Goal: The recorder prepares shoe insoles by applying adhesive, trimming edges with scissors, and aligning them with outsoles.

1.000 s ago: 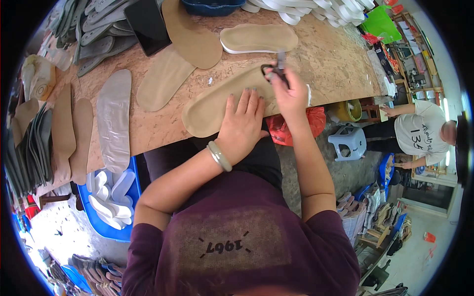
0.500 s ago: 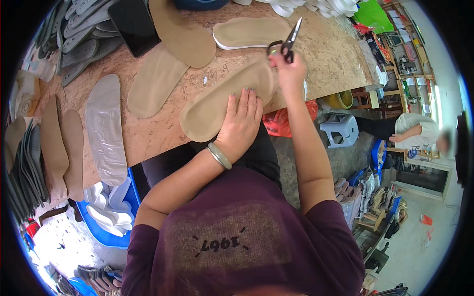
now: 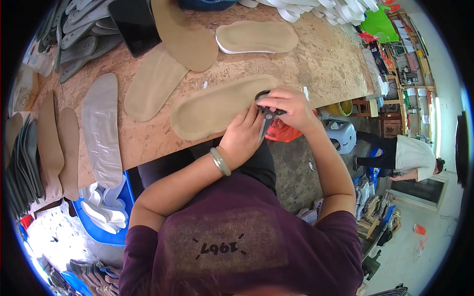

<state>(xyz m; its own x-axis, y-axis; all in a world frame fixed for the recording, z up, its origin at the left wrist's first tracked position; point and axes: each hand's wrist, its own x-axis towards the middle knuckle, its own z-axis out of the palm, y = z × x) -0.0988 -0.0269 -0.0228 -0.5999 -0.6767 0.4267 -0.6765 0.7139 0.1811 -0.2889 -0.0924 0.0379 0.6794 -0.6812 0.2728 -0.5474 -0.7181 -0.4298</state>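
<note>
A beige insole [image 3: 210, 109] lies at a slant near the table's front edge; its right end is partly hidden by my hands. My left hand [image 3: 241, 138], with a bangle at the wrist, rests over the insole's near edge, fingers stretched toward the scissors. Black-handled scissors [image 3: 266, 121] are gripped in my right hand [image 3: 291, 107], just above the insole's right end. Their blades point down toward my lap, beside my left fingers. Farther back lies another beige insole [image 3: 256, 37] with a white underside.
Flat beige pieces [image 3: 155, 81] and a wrinkled greyish insole [image 3: 102, 130] lie to the left. A dark phone-like slab [image 3: 134, 27] is beside stacked grey insoles [image 3: 81, 49]. A blue bin [image 3: 126, 207] holds white pieces. A person [image 3: 414, 153] stands by a stool [image 3: 341, 135] at right.
My right hand has brought the scissors nearer to me, and the blades have swung from pointing away to pointing at my lap. The insole has shifted slightly left. The person at right has moved.
</note>
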